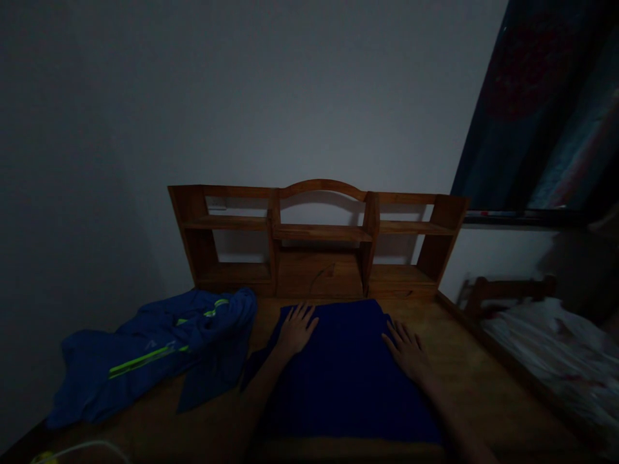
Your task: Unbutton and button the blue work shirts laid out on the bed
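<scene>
A dark blue piece of cloth (345, 374), likely a garment, lies spread on the wooden desk top (464, 361) in front of me. My left hand (296, 330) rests on its upper left part, palm down with the fingers apart. At the cloth's upper right edge lies my right hand (405, 348), fingers also spread. Neither hand grips anything. Off to the left is a crumpled blue jacket (159, 348) with bright yellow-green stripes. The light is dim, so folds in the dark blue cloth are hard to make out.
A low wooden shelf unit (319, 233) stands along the back of the desk against the wall. Beyond the right edge is a pile wrapped in pale plastic (556, 341). A white cord (97, 443) lies at the lower left. Dark curtains (527, 109) hang at the upper right.
</scene>
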{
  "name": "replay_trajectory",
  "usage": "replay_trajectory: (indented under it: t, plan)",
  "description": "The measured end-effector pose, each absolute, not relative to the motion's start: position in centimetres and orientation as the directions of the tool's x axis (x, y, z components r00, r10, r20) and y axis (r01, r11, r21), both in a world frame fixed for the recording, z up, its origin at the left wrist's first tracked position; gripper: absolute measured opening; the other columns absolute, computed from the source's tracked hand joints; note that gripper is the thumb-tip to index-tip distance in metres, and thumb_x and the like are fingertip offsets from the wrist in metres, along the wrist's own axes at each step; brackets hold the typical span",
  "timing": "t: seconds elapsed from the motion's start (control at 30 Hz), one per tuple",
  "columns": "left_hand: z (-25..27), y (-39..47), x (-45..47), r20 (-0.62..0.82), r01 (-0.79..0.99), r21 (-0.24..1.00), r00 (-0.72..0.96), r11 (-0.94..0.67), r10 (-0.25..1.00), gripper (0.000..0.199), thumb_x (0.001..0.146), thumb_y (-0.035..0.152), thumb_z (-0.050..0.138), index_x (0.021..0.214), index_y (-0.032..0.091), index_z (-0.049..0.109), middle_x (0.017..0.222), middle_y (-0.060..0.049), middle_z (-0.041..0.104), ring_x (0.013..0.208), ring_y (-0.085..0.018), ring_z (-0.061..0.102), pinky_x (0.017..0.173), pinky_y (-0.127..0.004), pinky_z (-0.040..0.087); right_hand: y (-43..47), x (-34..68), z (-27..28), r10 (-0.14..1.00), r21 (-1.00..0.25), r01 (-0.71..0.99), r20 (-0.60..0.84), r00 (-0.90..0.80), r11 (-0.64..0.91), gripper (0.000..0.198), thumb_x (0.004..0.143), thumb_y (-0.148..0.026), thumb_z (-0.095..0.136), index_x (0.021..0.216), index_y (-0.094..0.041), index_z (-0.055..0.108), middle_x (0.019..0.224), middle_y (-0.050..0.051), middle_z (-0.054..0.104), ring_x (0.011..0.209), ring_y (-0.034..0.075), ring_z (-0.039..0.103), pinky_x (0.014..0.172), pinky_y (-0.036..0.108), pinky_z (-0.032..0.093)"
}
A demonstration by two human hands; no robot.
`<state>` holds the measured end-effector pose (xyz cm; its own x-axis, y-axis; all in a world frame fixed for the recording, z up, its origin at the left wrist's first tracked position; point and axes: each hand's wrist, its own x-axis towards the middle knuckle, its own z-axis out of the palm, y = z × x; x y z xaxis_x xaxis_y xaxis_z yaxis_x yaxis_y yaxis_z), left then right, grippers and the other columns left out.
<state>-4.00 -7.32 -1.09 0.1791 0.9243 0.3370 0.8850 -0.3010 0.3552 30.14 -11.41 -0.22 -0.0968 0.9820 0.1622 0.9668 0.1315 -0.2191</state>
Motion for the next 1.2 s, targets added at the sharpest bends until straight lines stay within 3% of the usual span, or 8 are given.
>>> replay_trajectory:
  t: [0.2,0.3,0.43,0.53,0.67,0.83,0.93,1.2]
  plan:
    - [-1.0,-7.8,-3.3,0.357,0.874,0.365,0.188,-0.321,0.915,0.055,0.089,0.052,0.024,0.135,0.025,0.037,0.144,-0.002,0.033,0.137,-0.022,0.012,0.112,-0.042,0.002,-11.0,29.6,-0.5,0.969,-0.239,0.970,0.248,0.012,0.049,0.066,0.085,-0.054,0.031,0.140,-0.016,0.028,0.146,0.011,0.023,0.135,0.027,0.016,0.108,0.050,0.012]
    - [-0.8,-7.9,-3.4,0.346,0.866,0.370,0.207,-0.336,0.915,0.055,0.089,0.052,0.025,0.136,0.025,0.036,0.144,-0.002,0.033,0.137,-0.023,0.013,0.112,-0.043,0.000,-10.3,28.4,0.5,0.939,-0.390,0.911,0.343,0.005,0.138,0.070,0.084,-0.054,0.035,0.139,-0.012,0.027,0.143,0.016,0.028,0.129,0.028,0.032,0.105,0.042,0.027]
    - [-0.6,-8.0,-3.5,0.347,0.864,0.374,0.206,-0.336,0.915,0.056,0.089,0.052,0.025,0.136,0.024,0.036,0.144,-0.003,0.033,0.137,-0.023,0.014,0.112,-0.043,0.000,-8.4,27.8,2.0,0.946,-0.654,0.744,0.311,0.096,0.140,0.069,0.080,-0.053,0.045,0.130,-0.006,0.040,0.124,0.020,0.051,0.112,0.030,0.051,0.092,0.040,0.042]
    - [-0.5,-8.1,-3.4,0.380,0.860,0.379,0.190,-0.340,0.905,0.055,0.089,0.051,0.025,0.135,0.023,0.038,0.144,-0.004,0.032,0.137,-0.023,0.014,0.112,-0.043,-0.001,-6.7,27.7,2.9,0.964,-0.735,0.670,0.240,0.115,0.103,0.055,0.075,-0.050,0.053,0.108,-0.006,0.059,0.097,0.018,0.065,0.092,0.031,0.061,0.077,0.038,0.048]
    - [0.0,-8.6,-3.2,0.426,0.852,0.408,0.140,-0.328,0.894,0.056,0.089,0.049,0.027,0.136,0.020,0.035,0.147,-0.005,0.027,0.138,-0.025,0.008,0.112,-0.044,0.002,-5.7,26.8,4.1,0.964,-0.742,0.651,0.260,0.059,0.160,0.038,0.073,-0.045,0.057,0.088,-0.010,0.065,0.080,0.012,0.068,0.080,0.027,0.063,0.071,0.035,0.049]
    - [2.1,-9.7,-3.0,0.504,0.870,0.415,0.024,-0.266,0.863,0.054,0.090,0.044,0.028,0.139,0.021,0.030,0.149,-0.005,0.017,0.138,-0.027,0.000,0.111,-0.050,-0.002,-7.5,25.9,6.9,0.902,-0.707,0.639,0.429,0.045,0.304,0.043,0.083,-0.045,0.045,0.111,-0.014,0.055,0.112,0.012,0.060,0.103,0.024,0.055,0.089,0.034,0.042]
    - [3.7,-10.2,-2.7,0.592,0.918,0.353,-0.069,-0.181,0.803,0.054,0.091,0.042,0.027,0.141,0.021,0.025,0.151,-0.004,0.010,0.138,-0.026,-0.002,0.111,-0.050,-0.001,-8.5,26.8,8.1,0.808,-0.651,0.630,0.586,0.063,0.423,0.038,0.087,-0.045,0.039,0.107,-0.016,0.052,0.108,0.011,0.060,0.096,0.021,0.057,0.084,0.032,0.043]
    - [1.6,-9.0,-2.0,0.509,0.969,0.145,0.099,-0.199,0.855,0.045,0.092,0.037,0.026,0.132,0.023,0.043,0.144,-0.005,0.033,0.135,-0.025,0.020,0.109,-0.049,0.017,-7.0,30.3,2.6,0.884,-0.672,0.722,0.426,0.193,0.166,0.031,0.079,-0.038,0.045,0.096,-0.014,0.053,0.081,0.010,0.063,0.074,0.024,0.061,0.067,0.036,0.049]
